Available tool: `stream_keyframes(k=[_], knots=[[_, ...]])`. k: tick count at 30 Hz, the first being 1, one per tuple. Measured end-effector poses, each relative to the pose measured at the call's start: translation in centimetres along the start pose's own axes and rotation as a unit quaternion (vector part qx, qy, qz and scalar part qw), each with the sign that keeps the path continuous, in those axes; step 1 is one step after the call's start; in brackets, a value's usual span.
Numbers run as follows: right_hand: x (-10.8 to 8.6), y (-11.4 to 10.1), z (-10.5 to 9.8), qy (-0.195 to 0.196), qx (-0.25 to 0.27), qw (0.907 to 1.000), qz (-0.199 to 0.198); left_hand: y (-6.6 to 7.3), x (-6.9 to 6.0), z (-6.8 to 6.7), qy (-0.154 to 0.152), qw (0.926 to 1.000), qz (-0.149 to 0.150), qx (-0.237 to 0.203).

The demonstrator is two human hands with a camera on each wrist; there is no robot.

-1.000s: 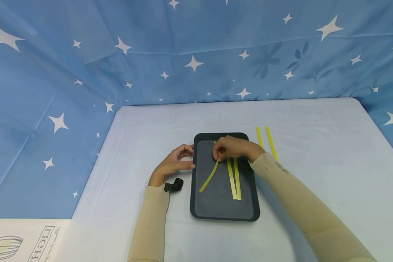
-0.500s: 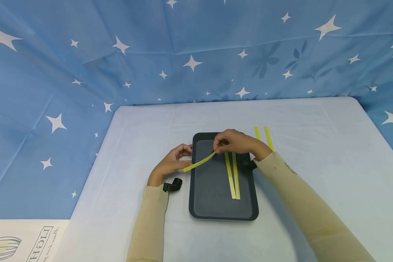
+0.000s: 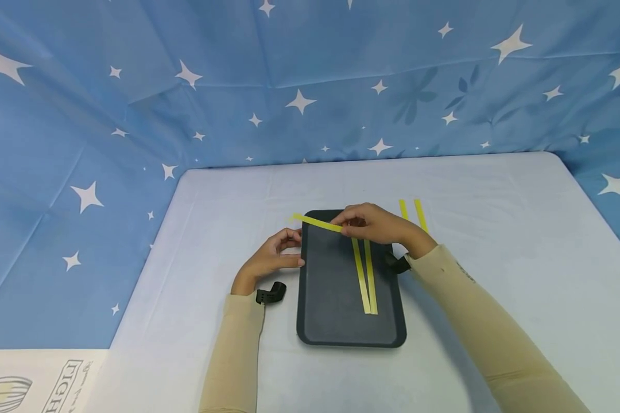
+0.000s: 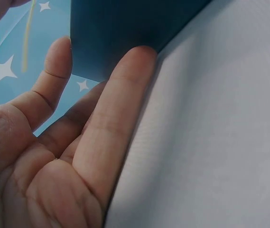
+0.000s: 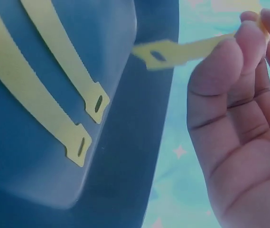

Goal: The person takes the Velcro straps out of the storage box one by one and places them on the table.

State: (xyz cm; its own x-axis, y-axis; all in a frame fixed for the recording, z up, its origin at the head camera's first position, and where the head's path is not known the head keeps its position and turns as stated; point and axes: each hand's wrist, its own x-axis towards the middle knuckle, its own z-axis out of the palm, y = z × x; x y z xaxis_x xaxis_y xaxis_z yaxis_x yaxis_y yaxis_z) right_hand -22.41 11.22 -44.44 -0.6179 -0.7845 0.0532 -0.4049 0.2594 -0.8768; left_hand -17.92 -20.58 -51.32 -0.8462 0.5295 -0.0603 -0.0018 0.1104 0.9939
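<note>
My right hand [image 3: 374, 225] pinches a yellow hook-and-loop cable tie [image 3: 317, 222] above the far end of a dark grey tray [image 3: 325, 298]. In the right wrist view the slotted head of the held tie [image 5: 199, 49] juts out past the fingertips, slightly blurred. Two more yellow ties [image 3: 360, 275] lie lengthwise in the tray, slotted ends away from me, partly behind the right hand. My left hand [image 3: 271, 255] rests at the tray's left side. Seen from the left wrist, its fairly straight thumb and fingers touch the tray wall [image 4: 125, 33].
Two further yellow ties [image 3: 421, 215] lie on the white tablecloth [image 3: 485, 229] just beyond the right forearm, which partly hides them. A blue star-patterned cloth [image 3: 227, 57] stands behind and left of the table. Printed cream fabric [image 3: 10, 367] shows at lower left.
My right hand has lifted the tie a little and moved slightly away from me. The tie's free end has swung from hanging toward me to pointing left past the rim. My left hand stays put.
</note>
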Motion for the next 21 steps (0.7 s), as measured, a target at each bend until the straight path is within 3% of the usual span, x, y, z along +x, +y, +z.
stream_keyframes(k=[14, 21], knots=[[-1.7, 0.5, -0.5, 0.069, 0.075, 0.9948, 0.001, 0.0, -0.1, 0.0, -0.006, 0.9999, 0.007, 0.007], [-2.9, 0.4, -0.9, 0.098, 0.085, 0.991, 0.032, -0.1, -0.1, -0.1, -0.004, 0.9998, 0.004, 0.016]])
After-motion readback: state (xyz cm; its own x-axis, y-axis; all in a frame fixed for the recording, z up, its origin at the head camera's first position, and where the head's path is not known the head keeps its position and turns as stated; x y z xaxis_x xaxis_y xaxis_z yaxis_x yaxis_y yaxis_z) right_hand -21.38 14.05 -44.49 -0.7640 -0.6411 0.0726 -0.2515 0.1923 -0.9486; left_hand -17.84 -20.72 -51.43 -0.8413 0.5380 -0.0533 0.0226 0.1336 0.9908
